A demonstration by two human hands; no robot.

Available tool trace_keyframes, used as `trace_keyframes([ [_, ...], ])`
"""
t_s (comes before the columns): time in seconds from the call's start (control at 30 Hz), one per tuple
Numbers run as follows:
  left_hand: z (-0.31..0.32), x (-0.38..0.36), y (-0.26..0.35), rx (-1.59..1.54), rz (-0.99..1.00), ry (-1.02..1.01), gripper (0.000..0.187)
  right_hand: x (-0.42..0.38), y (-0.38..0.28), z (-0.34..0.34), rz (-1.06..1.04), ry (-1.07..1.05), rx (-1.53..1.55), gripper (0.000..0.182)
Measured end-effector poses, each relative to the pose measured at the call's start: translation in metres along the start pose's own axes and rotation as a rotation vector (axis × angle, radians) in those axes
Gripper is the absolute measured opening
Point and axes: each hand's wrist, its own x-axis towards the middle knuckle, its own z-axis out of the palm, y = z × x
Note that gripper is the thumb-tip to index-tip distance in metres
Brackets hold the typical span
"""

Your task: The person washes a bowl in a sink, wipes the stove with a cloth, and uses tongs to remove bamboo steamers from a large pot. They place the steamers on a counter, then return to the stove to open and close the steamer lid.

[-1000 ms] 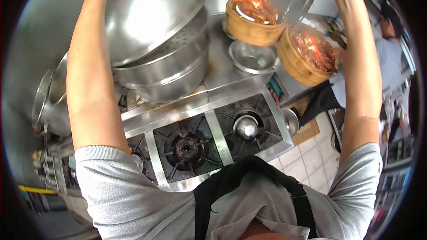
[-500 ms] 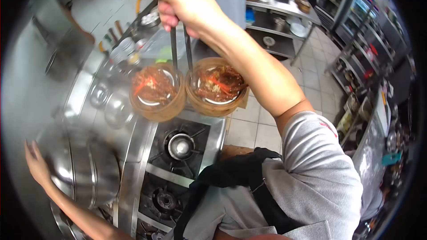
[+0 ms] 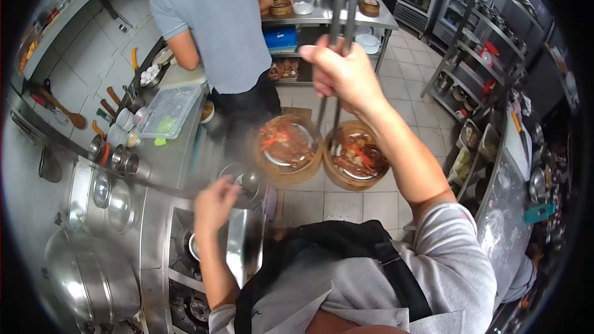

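Note:
My right hand is closed around long dark metal tongs. Their lower ends reach down between two round bamboo steamer baskets, gripping their adjoining walls so that both hang side by side over the floor. Each basket holds a dish of brown, saucy food with orange-red strips on top. Left of the baskets, my left hand is raised over the stove edge with fingers loosely apart and nothing in it. A round metal vessel shows just beyond its fingertips.
A person in a grey shirt stands ahead at the counter. On the left sit a large steel pot and a stove. A plastic tub lies on the left counter. Metal shelving and a worktop line the right.
My right hand has carried the tongs and both baskets rightward, away from above the stove. My left hand has left the large pot's side and come in toward the baskets. The view has turned.

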Motion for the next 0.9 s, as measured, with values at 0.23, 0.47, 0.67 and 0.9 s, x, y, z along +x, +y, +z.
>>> trace_keyframes([
  [0.23, 0.171, 0.065, -0.041, 0.038, 0.005, -0.465, 0.038, 0.028, -0.003, -0.13, -0.096, 0.344, -0.066, 0.027],
  [0.47, 0.309, 0.111, -0.144, 0.255, -0.028, -0.707, 0.044, 0.093, 0.005, -0.225, -0.223, 0.555, -0.188, 0.024],
  [0.67, 0.294, 0.173, -0.121, 0.132, -0.299, -0.934, 0.045, 0.191, 0.017, -0.283, -0.221, 0.692, -0.254, 0.023],
  [0.9, 0.345, 0.247, -0.221, -0.077, -0.436, -0.725, 0.042, 0.323, 0.036, -0.354, -0.259, 0.698, -0.303, 0.026],
])
